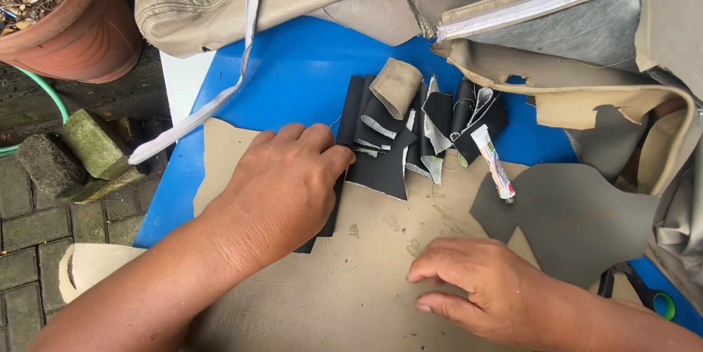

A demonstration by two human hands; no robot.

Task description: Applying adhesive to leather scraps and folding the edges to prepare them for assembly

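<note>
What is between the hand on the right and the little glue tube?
Nothing visible. The right hand lies flat on the beige sheet, and only bare sheet and a grey cut piece lie between it and the glue tube.

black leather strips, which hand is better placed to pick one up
Left. The left hand already rests on the black leather strips, fingertips touching. The right hand lies flat on the beige sheet, apart from them.
</note>
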